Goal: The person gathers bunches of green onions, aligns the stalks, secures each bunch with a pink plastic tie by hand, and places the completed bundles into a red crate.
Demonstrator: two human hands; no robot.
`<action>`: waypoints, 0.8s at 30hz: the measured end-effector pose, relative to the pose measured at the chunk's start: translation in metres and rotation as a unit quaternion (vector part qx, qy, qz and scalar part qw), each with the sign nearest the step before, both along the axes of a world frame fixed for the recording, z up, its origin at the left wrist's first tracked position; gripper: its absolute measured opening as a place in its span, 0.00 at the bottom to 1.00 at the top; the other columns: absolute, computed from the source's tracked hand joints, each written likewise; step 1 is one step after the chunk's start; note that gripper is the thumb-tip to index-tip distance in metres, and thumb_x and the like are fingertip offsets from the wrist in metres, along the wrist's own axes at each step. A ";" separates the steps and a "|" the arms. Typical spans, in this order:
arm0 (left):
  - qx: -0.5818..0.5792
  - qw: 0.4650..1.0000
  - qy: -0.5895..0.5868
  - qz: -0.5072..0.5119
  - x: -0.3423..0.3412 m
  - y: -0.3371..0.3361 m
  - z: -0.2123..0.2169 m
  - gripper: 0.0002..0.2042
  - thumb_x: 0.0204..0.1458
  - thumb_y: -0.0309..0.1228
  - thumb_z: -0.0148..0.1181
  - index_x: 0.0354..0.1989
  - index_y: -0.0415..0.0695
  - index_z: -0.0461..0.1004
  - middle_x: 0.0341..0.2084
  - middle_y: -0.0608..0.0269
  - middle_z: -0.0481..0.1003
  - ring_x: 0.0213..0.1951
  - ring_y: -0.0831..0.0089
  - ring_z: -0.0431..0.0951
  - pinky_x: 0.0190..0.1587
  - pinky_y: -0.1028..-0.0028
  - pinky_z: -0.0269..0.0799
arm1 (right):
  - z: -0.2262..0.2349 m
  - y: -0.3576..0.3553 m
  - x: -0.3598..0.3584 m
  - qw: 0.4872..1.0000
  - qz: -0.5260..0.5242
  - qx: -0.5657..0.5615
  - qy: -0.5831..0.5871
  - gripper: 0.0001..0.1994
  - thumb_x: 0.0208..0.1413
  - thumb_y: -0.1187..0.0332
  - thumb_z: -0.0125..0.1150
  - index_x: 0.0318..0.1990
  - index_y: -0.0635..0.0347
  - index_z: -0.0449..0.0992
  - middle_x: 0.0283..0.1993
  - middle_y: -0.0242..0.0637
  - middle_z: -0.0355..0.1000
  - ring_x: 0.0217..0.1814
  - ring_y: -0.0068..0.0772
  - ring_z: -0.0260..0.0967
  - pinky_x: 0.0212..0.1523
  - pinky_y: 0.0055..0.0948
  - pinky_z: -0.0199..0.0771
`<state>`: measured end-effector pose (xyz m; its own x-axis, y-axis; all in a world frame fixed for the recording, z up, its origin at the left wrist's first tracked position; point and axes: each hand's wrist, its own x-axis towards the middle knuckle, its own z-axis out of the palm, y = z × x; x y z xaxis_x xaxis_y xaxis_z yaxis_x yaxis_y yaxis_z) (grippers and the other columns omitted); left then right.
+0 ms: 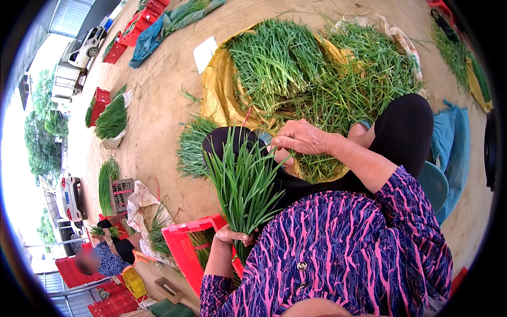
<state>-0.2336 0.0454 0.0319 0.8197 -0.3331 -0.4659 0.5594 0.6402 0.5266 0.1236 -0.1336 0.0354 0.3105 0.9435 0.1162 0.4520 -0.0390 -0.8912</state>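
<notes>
My left hand [235,235] is closed around the lower stalks of a bunch of garlic chives [244,185]. The long flat leaves fan upward across my left knee. My right hand [303,137] hangs beside the leaf tips, its fingers curled together; whether a leaf is pinched there I cannot make out. Beyond my knees lies a big heap of chives [282,61] on a yellow woven sack [215,100], with looser, tangled leaves [364,68] to its right. Close to my left forearm stands a red plastic crate [182,238] with tied chive bundles inside.
More chives [193,148] lie on the floor beside my left knee. A teal stool [434,185] and blue sheeting [457,142] are at my right. On the left are a grey crate [122,193], a white sack [142,203] and another person [113,256] holding greens. Vehicles stand farther off.
</notes>
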 end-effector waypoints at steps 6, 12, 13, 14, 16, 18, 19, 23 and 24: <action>0.013 1.000 0.009 0.004 -0.006 0.002 -0.006 0.21 0.41 0.26 0.66 0.46 0.31 0.71 0.18 0.56 0.70 0.20 0.67 0.70 0.25 0.69 0.64 | 0.002 0.007 -0.008 0.996 -0.022 0.051 0.076 0.15 0.58 0.63 0.55 0.23 0.64 0.74 0.21 0.39 0.71 0.24 0.35 0.70 0.31 0.33 0.69; 0.003 1.000 0.001 0.000 -0.004 0.002 -0.007 0.22 0.42 0.26 0.65 0.47 0.32 0.71 0.19 0.57 0.70 0.21 0.68 0.69 0.26 0.70 0.64 | 0.000 0.006 0.007 0.946 -0.197 0.066 0.249 0.16 0.60 0.66 0.54 0.21 0.65 0.72 0.19 0.26 0.66 0.23 0.15 0.59 0.26 0.24 0.63; 0.002 1.000 0.000 0.000 -0.006 0.002 -0.007 0.22 0.42 0.26 0.65 0.47 0.32 0.70 0.19 0.57 0.70 0.21 0.69 0.69 0.26 0.70 0.64 | 0.006 0.003 0.013 0.937 -0.212 0.052 0.273 0.16 0.60 0.65 0.54 0.22 0.65 0.73 0.20 0.26 0.67 0.23 0.15 0.59 0.27 0.23 0.63; 0.000 1.000 -0.002 0.000 -0.008 0.002 -0.007 0.22 0.43 0.26 0.65 0.47 0.32 0.70 0.19 0.57 0.70 0.21 0.69 0.68 0.26 0.70 0.64 | 0.012 -0.005 0.022 0.953 -0.148 -0.018 0.263 0.20 0.63 0.58 0.50 0.22 0.63 0.73 0.22 0.27 0.67 0.25 0.19 0.60 0.31 0.25 0.63; -0.001 1.000 -0.009 -0.003 -0.010 0.003 -0.008 0.22 0.43 0.26 0.64 0.48 0.32 0.70 0.19 0.58 0.69 0.22 0.69 0.68 0.27 0.70 0.64 | -0.005 -0.009 0.032 0.991 -0.074 -0.024 0.111 0.23 0.64 0.53 0.47 0.27 0.63 0.76 0.26 0.31 0.71 0.29 0.27 0.65 0.37 0.31 0.66; -0.003 1.000 -0.009 -0.008 -0.006 0.003 -0.009 0.21 0.44 0.26 0.64 0.48 0.32 0.70 0.19 0.58 0.69 0.22 0.69 0.69 0.27 0.70 0.64 | -0.032 -0.019 0.033 0.996 -0.027 -0.040 -0.073 0.29 0.66 0.45 0.37 0.38 0.63 0.78 0.37 0.40 0.75 0.40 0.40 0.70 0.49 0.41 0.67; -0.001 1.000 -0.007 -0.004 -0.007 0.003 -0.008 0.21 0.44 0.25 0.63 0.48 0.32 0.70 0.19 0.58 0.69 0.22 0.69 0.69 0.27 0.70 0.64 | -0.028 -0.019 0.030 0.996 0.026 -0.087 0.003 0.32 0.65 0.43 0.35 0.39 0.63 0.79 0.37 0.41 0.76 0.41 0.39 0.71 0.50 0.40 0.68; 0.001 1.000 -0.011 -0.008 -0.003 0.001 -0.007 0.21 0.44 0.26 0.64 0.47 0.32 0.70 0.19 0.58 0.69 0.21 0.69 0.68 0.25 0.70 0.64 | -0.002 -0.023 0.023 0.950 0.163 -0.178 0.199 0.31 0.65 0.43 0.39 0.33 0.63 0.78 0.32 0.36 0.76 0.38 0.29 0.73 0.44 0.31 0.72; 0.000 1.000 -0.010 -0.009 -0.002 0.001 -0.007 0.21 0.44 0.26 0.64 0.47 0.32 0.70 0.19 0.58 0.69 0.21 0.69 0.68 0.25 0.70 0.64 | 0.001 -0.024 0.023 0.945 0.178 -0.167 0.219 0.28 0.65 0.46 0.42 0.32 0.63 0.78 0.30 0.34 0.75 0.35 0.26 0.72 0.42 0.29 0.73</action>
